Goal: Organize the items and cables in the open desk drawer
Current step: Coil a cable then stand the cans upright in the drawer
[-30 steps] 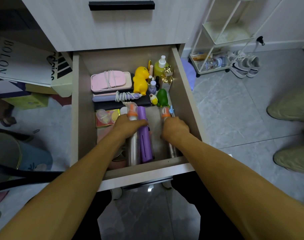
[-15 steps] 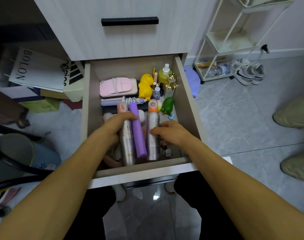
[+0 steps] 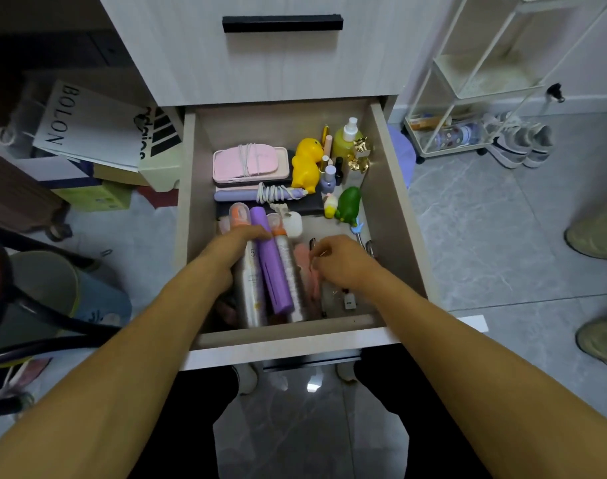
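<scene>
Hands in drawer — bottles aligned

Open wooden drawer: at the far end, a pink pouch, yellow duck toy and bottles; nearer, two silver spray cans flank a purple tube (lying lengthwise, side by side). Grey tiled floor lies beneath.
</scene>
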`<action>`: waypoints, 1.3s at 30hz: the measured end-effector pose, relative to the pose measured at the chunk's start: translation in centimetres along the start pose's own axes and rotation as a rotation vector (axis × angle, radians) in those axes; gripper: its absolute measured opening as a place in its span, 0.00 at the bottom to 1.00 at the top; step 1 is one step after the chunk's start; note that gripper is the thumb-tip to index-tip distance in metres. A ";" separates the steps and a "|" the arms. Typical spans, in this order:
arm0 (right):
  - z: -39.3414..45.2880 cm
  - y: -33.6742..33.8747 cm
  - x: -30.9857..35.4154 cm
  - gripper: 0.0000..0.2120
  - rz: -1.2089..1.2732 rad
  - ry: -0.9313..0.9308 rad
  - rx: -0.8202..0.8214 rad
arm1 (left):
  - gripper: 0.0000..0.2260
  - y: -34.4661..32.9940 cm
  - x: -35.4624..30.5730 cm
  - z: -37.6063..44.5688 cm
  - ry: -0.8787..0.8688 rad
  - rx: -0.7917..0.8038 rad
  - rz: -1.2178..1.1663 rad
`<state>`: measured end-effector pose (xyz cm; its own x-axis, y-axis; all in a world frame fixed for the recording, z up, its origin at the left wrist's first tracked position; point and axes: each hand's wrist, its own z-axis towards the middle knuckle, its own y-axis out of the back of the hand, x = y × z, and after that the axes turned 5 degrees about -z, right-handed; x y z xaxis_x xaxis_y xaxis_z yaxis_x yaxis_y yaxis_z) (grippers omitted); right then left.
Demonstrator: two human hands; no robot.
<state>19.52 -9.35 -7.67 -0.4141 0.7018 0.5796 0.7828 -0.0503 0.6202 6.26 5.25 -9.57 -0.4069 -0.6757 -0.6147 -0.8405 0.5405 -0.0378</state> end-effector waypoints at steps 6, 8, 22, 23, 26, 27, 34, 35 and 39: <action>1.2 1.8 -3.5 0.13 -0.451 -0.164 0.037 | 0.17 -0.4 0.6 0.6 0.014 0.057 -0.008; 1.0 1.4 -3.7 0.14 -0.530 -0.188 0.120 | 0.17 -0.3 0.8 0.9 0.018 0.068 0.000; 2.3 -1.1 -3.3 0.16 -0.663 -0.217 0.283 | 0.19 -0.5 1.1 1.5 -0.024 0.069 0.062; 2.6 -1.0 -3.5 0.14 -0.616 -0.230 0.258 | 0.19 -0.5 1.0 1.5 -0.026 0.068 0.061; 3.9 -0.2 -3.7 0.06 -0.349 -0.258 0.097 | 0.19 -0.6 0.9 1.4 -0.026 0.079 0.063; 4.4 0.2 -3.5 0.04 -0.215 -0.272 0.006 | 0.18 -0.6 0.8 1.3 -0.027 0.079 0.066; 5.5 -0.7 -2.4 0.08 0.007 -0.259 -0.121 | 0.18 -0.5 0.8 1.1 -0.026 0.066 0.061; 5.2 -1.0 -2.4 0.08 -0.016 -0.266 -0.079 | 0.18 -0.6 0.8 1.0 -0.024 0.069 0.062; 5.2 -1.1 -2.1 0.10 -0.035 -0.295 -0.019 | 0.18 -0.7 0.9 0.8 -0.016 0.072 0.057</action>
<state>21.95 -7.12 -12.29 -0.2855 0.8796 0.3805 0.7604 -0.0338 0.6485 6.78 4.69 -10.71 -0.4471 -0.6348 -0.6302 -0.7878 0.6131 -0.0586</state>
